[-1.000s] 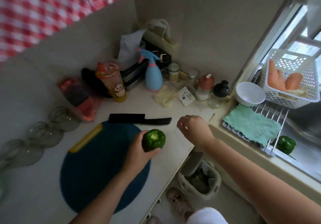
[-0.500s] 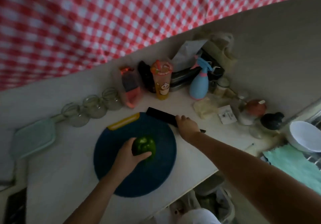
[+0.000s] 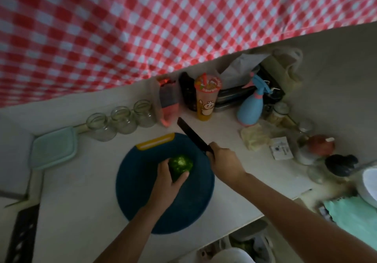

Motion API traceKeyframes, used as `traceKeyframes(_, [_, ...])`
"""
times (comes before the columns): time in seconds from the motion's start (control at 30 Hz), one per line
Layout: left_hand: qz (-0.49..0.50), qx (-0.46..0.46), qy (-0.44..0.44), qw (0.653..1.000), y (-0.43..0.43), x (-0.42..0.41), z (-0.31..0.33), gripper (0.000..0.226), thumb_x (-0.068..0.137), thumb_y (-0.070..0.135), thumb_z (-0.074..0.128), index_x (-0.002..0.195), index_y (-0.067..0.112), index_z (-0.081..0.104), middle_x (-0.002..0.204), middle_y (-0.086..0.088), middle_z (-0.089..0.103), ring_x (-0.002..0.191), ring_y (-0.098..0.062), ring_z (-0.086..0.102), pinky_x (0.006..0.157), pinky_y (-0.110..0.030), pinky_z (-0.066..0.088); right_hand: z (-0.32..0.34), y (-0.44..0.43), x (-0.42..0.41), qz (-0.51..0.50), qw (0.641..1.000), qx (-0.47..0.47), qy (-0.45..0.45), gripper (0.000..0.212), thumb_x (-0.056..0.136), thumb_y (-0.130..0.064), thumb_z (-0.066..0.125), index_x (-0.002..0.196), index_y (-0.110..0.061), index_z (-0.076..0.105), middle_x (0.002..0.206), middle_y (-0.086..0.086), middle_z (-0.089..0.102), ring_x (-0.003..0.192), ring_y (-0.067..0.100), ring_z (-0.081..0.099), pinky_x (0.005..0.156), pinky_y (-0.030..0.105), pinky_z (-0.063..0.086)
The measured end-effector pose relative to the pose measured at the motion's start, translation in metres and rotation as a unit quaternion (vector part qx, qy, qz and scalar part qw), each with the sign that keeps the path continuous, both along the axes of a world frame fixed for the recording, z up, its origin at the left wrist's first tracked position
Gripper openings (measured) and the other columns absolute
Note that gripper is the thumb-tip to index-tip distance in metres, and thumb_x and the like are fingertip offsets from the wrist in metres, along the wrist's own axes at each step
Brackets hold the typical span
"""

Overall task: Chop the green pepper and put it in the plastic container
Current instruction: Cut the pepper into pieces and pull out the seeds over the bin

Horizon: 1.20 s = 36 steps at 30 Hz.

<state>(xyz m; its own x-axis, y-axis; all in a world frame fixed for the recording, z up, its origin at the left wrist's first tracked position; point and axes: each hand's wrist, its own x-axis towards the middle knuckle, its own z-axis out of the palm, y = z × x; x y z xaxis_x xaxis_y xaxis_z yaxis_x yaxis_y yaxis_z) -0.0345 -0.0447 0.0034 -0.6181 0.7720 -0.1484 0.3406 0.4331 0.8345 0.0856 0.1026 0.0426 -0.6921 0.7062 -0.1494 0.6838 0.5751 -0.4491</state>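
A whole green pepper (image 3: 180,164) sits near the middle of the round dark-blue cutting board (image 3: 142,197). My left hand (image 3: 167,183) grips it from the near side, thumb on its right flank. My right hand (image 3: 225,163) holds the handle of a black knife (image 3: 192,135). Its blade points up and left, lifted over the board's far edge. A pale green plastic container (image 3: 54,147) with its lid on lies flat at the counter's left.
Three glass jars (image 3: 120,119) line the back wall. A cartoon cup (image 3: 206,99), a blue spray bottle (image 3: 252,107) and small jars crowd the back right corner. A red checked cloth (image 3: 142,27) hangs above. A white bowl (image 3: 370,187) and teal cloth (image 3: 355,215) sit at the right.
My right hand has picked the knife up off the counter and raised it over the board. My left hand has kept the pepper on the board. The camera has swung left.
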Motion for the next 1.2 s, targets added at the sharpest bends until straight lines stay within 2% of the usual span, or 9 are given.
traceKeyframes(0.13, [0.029,-0.003,-0.033,0.999,0.003,0.001,0.000,0.052,0.092,0.035,0.052,0.135,0.011,0.033,0.125,0.000,0.038,0.114,-0.014,0.043,0.093,-0.020,0.033,0.012,-0.026,0.016,0.051,0.998,0.012,0.026,0.025,0.101,-0.030,0.036,0.113,-0.010,0.046,0.086,0.013,0.066,0.072,0.033,0.062,0.056,0.032,0.037])
traceKeyframes(0.33, [0.084,0.017,-0.140,0.986,0.002,-0.007,-0.005,0.053,0.080,0.034,0.071,0.124,0.018,0.045,0.120,0.002,0.051,0.110,-0.011,0.053,0.093,-0.028,0.045,0.001,-0.047,0.031,0.077,0.997,0.003,0.018,0.026,0.101,-0.033,0.033,0.111,-0.012,0.043,0.086,0.009,0.067,0.072,0.032,0.062,0.056,0.032,0.035])
traceKeyframes(0.47, [0.105,0.022,-0.198,0.974,0.004,-0.010,-0.005,0.049,0.078,0.029,0.074,0.120,0.017,0.052,0.115,0.002,0.060,0.105,-0.009,0.058,0.088,-0.022,0.044,-0.008,-0.052,0.032,0.060,0.998,-0.007,0.023,0.024,0.101,-0.032,0.032,0.110,-0.012,0.043,0.086,0.009,0.067,0.071,0.031,0.063,0.056,0.032,0.036])
traceKeyframes(0.67, [0.092,-0.004,-0.200,0.975,0.008,-0.014,0.001,0.059,0.066,0.048,0.064,0.117,0.019,0.062,0.111,0.001,0.066,0.107,-0.014,0.060,0.099,-0.038,0.045,-0.015,-0.062,0.028,0.069,0.996,0.033,0.039,0.025,0.102,-0.032,0.031,0.103,-0.012,0.047,0.080,0.005,0.064,0.060,0.029,0.061,0.050,0.033,0.041])
traceKeyframes(0.77, [0.085,-0.008,-0.209,0.974,0.009,-0.012,0.002,0.040,0.079,0.034,0.066,0.116,0.018,0.062,0.109,0.002,0.066,0.107,-0.016,0.059,0.092,-0.031,0.046,-0.022,-0.069,0.029,0.086,0.995,0.051,0.027,0.013,0.093,-0.028,0.049,0.090,-0.015,0.046,0.060,0.000,0.057,0.036,0.019,0.048,0.033,0.023,0.028])
traceKeyframes(0.83, [0.070,-0.018,-0.197,0.978,0.011,-0.012,0.002,0.037,0.085,0.032,0.064,0.119,0.019,0.060,0.112,0.005,0.062,0.107,-0.013,0.057,0.089,-0.027,0.042,-0.023,-0.076,0.027,0.096,0.994,0.049,-0.004,0.026,0.084,-0.017,0.062,0.092,-0.017,0.037,0.051,-0.007,0.042,0.031,0.012,0.030,0.031,0.018,0.010])
traceKeyframes(0.87, [0.065,-0.023,-0.180,0.981,0.013,-0.011,0.002,0.039,0.085,0.036,0.063,0.120,0.019,0.059,0.112,0.005,0.062,0.106,-0.012,0.056,0.088,-0.026,0.041,-0.023,-0.079,0.024,0.087,0.996,0.033,-0.015,0.028,0.087,-0.014,0.059,0.097,-0.018,0.033,0.053,-0.009,0.036,0.035,0.011,0.026,0.033,0.019,0.009])
traceKeyframes(0.97, [0.067,-0.035,-0.131,0.989,0.016,-0.009,0.002,0.034,0.085,0.042,0.062,0.111,0.019,0.065,0.101,0.004,0.067,0.097,-0.011,0.060,0.079,-0.023,0.043,-0.024,-0.076,0.017,0.061,0.998,-0.020,0.002,0.008,0.102,-0.023,0.035,0.106,-0.017,0.031,0.062,-0.005,0.042,0.044,0.008,0.033,0.039,0.022,0.025])
traceKeyframes(1.2, [0.119,-0.020,-0.170,0.978,0.020,-0.001,0.004,0.026,0.093,0.042,0.049,0.096,0.020,0.062,0.087,0.009,0.062,0.080,0.000,0.057,0.063,-0.012,0.041,-0.014,-0.073,0.017,0.073,0.992,-0.086,0.048,0.011,0.102,-0.027,0.033,0.100,-0.016,0.032,0.067,0.002,0.051,0.051,0.019,0.046,0.050,0.034,0.041])
